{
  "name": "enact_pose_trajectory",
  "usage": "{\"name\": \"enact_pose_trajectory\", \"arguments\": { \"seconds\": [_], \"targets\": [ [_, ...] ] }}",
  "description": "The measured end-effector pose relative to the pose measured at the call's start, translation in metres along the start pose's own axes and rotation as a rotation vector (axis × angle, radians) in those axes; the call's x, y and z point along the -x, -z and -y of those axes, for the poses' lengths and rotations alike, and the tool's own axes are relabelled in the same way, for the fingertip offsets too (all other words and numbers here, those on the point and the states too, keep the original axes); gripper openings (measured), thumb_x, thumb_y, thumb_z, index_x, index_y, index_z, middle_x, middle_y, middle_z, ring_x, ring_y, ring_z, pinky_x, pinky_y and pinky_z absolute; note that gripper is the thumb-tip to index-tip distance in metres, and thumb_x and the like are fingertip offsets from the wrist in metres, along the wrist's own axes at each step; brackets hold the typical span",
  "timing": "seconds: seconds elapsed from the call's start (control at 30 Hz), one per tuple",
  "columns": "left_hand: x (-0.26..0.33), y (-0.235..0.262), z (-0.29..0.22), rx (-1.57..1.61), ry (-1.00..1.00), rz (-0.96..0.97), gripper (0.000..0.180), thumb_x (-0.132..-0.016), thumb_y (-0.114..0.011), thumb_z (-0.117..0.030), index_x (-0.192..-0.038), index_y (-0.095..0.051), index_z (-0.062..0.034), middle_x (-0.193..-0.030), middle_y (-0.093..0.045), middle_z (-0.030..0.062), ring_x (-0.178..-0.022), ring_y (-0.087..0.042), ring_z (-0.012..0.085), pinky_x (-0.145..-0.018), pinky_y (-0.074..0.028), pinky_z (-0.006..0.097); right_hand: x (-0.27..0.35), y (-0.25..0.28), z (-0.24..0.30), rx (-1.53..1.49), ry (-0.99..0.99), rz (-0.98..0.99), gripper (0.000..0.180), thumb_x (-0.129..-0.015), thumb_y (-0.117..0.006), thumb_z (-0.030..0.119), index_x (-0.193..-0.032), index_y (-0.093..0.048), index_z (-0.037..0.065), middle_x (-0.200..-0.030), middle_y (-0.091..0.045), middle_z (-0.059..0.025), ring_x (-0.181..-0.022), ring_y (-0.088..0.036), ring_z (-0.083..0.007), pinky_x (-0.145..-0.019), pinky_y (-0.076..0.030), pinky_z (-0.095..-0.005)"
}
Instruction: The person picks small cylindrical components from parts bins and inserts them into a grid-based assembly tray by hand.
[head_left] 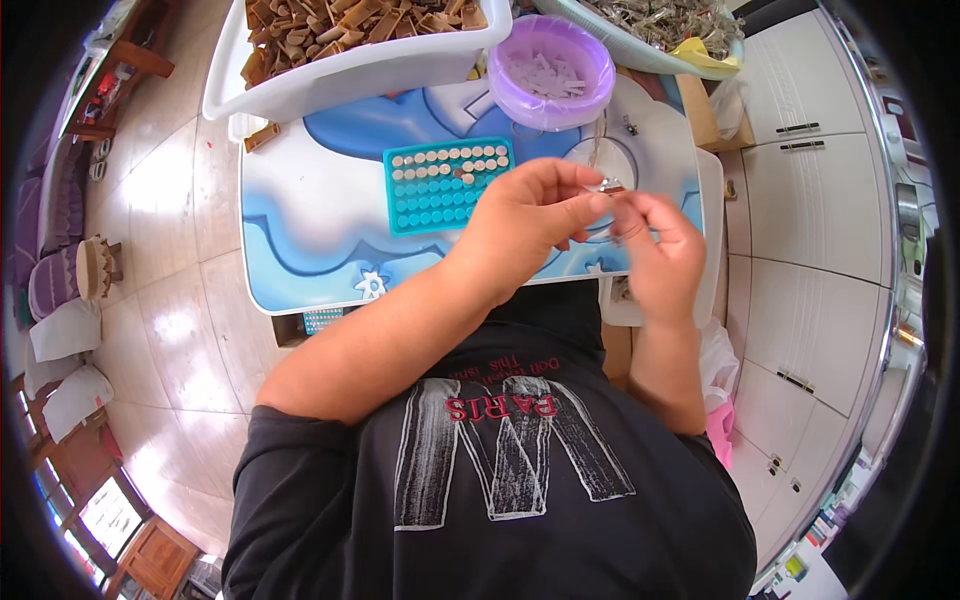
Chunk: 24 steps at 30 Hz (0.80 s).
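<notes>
The left hand point(530, 215) pinches a small shiny piece point(612, 187) that seems unfinished, the blurry right hand point(662, 245) is right beside it, grip hard to tell, and pale discs point(432, 156) sit only up top, around 2 rows, in the blue-green tray point(392, 195).

Two hands point(525, 220) point(665, 255) right of centre; one tray point(440, 230) near centre; one bowl point(545, 118) at top centre; two bins point(350, 85) point(618, 42) along the top; one loose brown piece point(262, 137) at upper left.
</notes>
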<state>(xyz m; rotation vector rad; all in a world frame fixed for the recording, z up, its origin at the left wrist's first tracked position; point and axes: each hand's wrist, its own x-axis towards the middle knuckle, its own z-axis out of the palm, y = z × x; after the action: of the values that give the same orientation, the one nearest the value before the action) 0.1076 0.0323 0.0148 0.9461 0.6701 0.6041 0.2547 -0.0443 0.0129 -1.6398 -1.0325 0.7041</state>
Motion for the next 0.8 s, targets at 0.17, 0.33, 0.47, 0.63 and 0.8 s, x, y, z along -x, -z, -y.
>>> {"name": "enact_pose_trajectory", "arguments": {
  "seconds": [0.17, 0.33, 0.47, 0.63, 0.8],
  "targets": [
    [0.014, 0.024, 0.012, 0.309, 0.131, -0.068, 0.012, -0.088, -0.061, -0.017, -0.094, -0.059, -0.0067, -0.087, -0.062, 0.0015, -0.07, -0.055, 0.0066, -0.062, -0.042, 0.021, 0.012, -0.016, -0.003, 0.346, 0.412, 0.228, 0.017, -0.081, -0.067, 0.007, -0.097, -0.066, 0.002, -0.079, -0.063, -0.0099, -0.072, -0.06, -0.0171, -0.065, -0.047, -0.0262],
    [0.034, 0.041, 0.015, 0.213, 0.11, -0.117, 0.008, -0.09, -0.058, -0.015, -0.092, -0.058, -0.0073, -0.089, -0.064, 0.0036, -0.08, -0.059, 0.0093, -0.071, -0.046, 0.025, 0.019, -0.041, 0.004, 0.017, 0.367, 0.135, 0.029, -0.076, -0.068, -0.001, -0.104, -0.062, 0.002, -0.089, -0.063, -0.012, -0.075, -0.062, -0.0212, -0.069, -0.049, -0.0285],
    [0.045, 0.053, 0.021, 0.231, 0.033, -0.106, 0.011, -0.089, -0.06, -0.015, -0.091, -0.056, -0.0051, -0.088, -0.063, 0.0044, -0.083, -0.06, 0.0119, -0.075, -0.047, 0.026, 0.02, -0.053, -0.002, 0.031, 0.485, 0.197, 0.033, -0.072, -0.068, -0.006, -0.104, -0.061, 0.002, -0.089, -0.063, -0.0115, -0.077, -0.063, -0.0229, -0.068, -0.049, -0.03],
    [0.053, 0.055, 0.018, 0.203, 0.008, -0.115, 0.013, -0.089, -0.061, -0.014, -0.092, -0.054, -0.0026, -0.086, -0.063, 0.0052, -0.081, -0.06, 0.0125, -0.072, -0.047, 0.025, 0.022, -0.062, -0.003, 0.077, 0.553, 0.19, 0.031, -0.07, -0.07, -0.005, -0.099, -0.061, 0.003, -0.087, -0.063, -0.0103, -0.075, -0.062, -0.0243, -0.065, -0.049, -0.0315],
    [0.057, 0.055, 0.016, 0.182, 0.042, -0.208, 0.014, -0.09, -0.059, -0.018, -0.091, -0.057, -0.004, -0.084, -0.064, 0.0045, -0.077, -0.062, 0.0128, -0.072, -0.05, 0.026, 0.024, -0.067, -0.005, 0.131, 0.584, 0.12, 0.023, -0.071, -0.07, -0.002, -0.092, -0.061, 0.003, -0.084, -0.062, -0.0102, -0.072, -0.061, -0.0239, -0.063, -0.048, -0.0315]
  ]
}}
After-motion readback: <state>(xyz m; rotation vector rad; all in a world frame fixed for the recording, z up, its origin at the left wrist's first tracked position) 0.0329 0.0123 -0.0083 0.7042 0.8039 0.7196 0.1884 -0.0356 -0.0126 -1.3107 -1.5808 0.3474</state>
